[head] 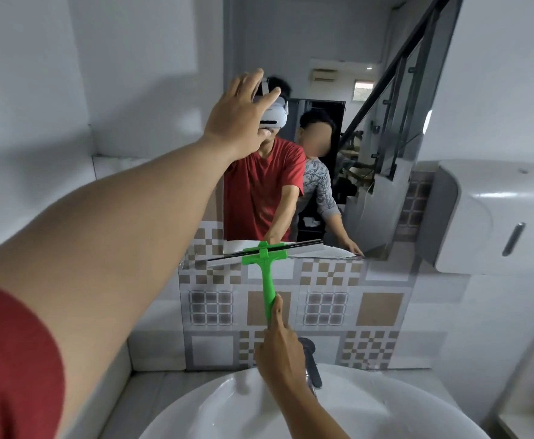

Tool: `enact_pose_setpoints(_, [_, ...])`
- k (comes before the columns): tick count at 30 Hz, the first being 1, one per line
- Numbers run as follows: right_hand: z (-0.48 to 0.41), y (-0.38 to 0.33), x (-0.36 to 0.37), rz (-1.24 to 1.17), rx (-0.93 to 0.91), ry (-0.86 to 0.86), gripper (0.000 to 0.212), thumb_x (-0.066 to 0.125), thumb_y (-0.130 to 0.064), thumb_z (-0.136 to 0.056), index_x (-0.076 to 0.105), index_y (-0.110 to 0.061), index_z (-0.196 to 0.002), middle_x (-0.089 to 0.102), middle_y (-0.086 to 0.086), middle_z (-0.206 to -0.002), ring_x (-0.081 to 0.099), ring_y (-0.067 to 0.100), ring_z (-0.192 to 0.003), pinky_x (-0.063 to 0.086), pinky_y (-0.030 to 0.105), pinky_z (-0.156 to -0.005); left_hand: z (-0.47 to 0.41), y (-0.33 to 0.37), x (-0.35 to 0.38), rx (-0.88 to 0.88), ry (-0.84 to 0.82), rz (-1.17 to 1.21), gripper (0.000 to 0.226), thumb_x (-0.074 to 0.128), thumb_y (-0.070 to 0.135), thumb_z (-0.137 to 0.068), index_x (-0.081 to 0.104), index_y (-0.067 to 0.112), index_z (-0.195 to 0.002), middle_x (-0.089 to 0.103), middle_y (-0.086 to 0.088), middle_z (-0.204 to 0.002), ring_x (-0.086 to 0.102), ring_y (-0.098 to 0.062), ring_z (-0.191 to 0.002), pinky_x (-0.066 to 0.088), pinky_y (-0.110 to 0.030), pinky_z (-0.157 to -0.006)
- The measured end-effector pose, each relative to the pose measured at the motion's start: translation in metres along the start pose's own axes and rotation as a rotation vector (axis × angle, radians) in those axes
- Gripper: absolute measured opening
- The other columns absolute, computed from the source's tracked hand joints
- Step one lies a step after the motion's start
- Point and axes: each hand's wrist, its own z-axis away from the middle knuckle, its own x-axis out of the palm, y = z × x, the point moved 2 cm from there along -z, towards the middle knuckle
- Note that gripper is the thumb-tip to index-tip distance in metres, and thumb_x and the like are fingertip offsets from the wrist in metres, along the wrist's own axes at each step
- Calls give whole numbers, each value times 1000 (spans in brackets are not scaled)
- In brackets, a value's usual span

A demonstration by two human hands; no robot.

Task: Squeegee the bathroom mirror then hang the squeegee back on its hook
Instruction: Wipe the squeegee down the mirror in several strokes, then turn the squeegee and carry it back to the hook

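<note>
The bathroom mirror (338, 42) hangs on the wall ahead, tall and frameless. A green squeegee (267, 274) with a black rubber blade lies across the mirror's bottom edge, blade level with the rim and slightly tilted. My right hand (279, 350) grips the lower end of its green handle, thumb running up along it. My left hand (238, 115) is stretched out with fingers spread, palm flat on the mirror's left part at about head height. No hook shows in this view.
A white round basin (227, 403) sits directly below, with a dark tap (311, 359) behind my right hand. Patterned tiles (379, 308) cover the wall under the mirror. A white paper dispenser (493, 217) juts out on the right. A second person appears reflected in the mirror.
</note>
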Motion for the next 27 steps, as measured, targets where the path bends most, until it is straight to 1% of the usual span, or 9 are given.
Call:
enact_pose_setpoints(6, [4,4,3,-12,15,-30,91,55,-9,-99,-11,-25,-160,67,8,-111,68,24,-88,61,38,-75,-1,0,2,-3,-5,5,79,77,33,-85,40,24,-154,26,-13,-164,26,-38,-148,40,-52,-114])
enact_pose_setpoints(12, [14,13,-4,16,20,-73,86,49,-5,-97,-6,-23,-161,66,2,-97,69,21,-86,58,34,-69,-3,0,3,-11,-38,-18,81,76,33,-86,37,23,-156,23,-15,-165,25,-39,-149,38,-51,-117])
enact_pose_setpoints(14, [15,15,-9,43,12,-87,84,50,-6,-95,0,-24,-161,68,6,-101,68,21,-83,61,35,-70,3,3,2,-21,-77,-27,80,75,33,-88,35,22,-156,20,-17,-166,23,-41,-150,35,-51,-119])
enact_pose_setpoints(16, [20,13,-23,92,-17,-96,66,51,-12,-97,22,-19,-156,68,8,-104,68,21,-83,62,36,-71,19,8,-1,-34,-105,-7,77,73,31,-89,36,19,-155,21,-18,-165,25,-41,-149,36,-52,-117])
enact_pose_setpoints(18, [27,10,-46,104,-54,-135,35,51,-14,-99,45,-12,-134,68,6,-101,68,21,-83,62,36,-73,42,16,-7,-43,-114,34,70,71,28,-90,41,18,-153,26,-17,-162,33,-40,-144,42,-53,-111])
enact_pose_setpoints(20, [31,8,-77,139,-99,-185,20,52,-14,-101,50,-9,-119,65,5,-96,64,18,-77,60,33,-70,69,28,-16,-52,-132,109,64,70,26,-91,46,17,-150,37,-14,-157,42,-38,-138,49,-53,-106])
enact_pose_setpoints(22, [35,4,-110,239,-167,-207,17,53,-16,-102,54,-7,-116,63,4,-92,60,15,-70,56,27,-62,96,46,-27,-65,-195,237,54,70,22,-92,55,16,-144,50,-11,-149,49,-33,-134,48,-47,-106])
enact_pose_setpoints(24, [40,-1,-142,351,-241,-196,17,55,-19,-102,57,-7,-114,63,3,-90,57,12,-67,50,22,-55,125,69,-37,-69,-316,360,41,68,13,-92,66,13,-133,64,-10,-136,58,-28,-126,42,-30,-102])
enact_pose_setpoints(27, [49,-9,-188,497,-344,-141,19,59,-24,-98,62,-10,-111,67,3,-92,62,16,-74,58,29,-65,166,104,-56,-79,-482,522,38,66,2,-88,73,11,-125,74,-7,-123,68,-20,-113,49,-25,-99])
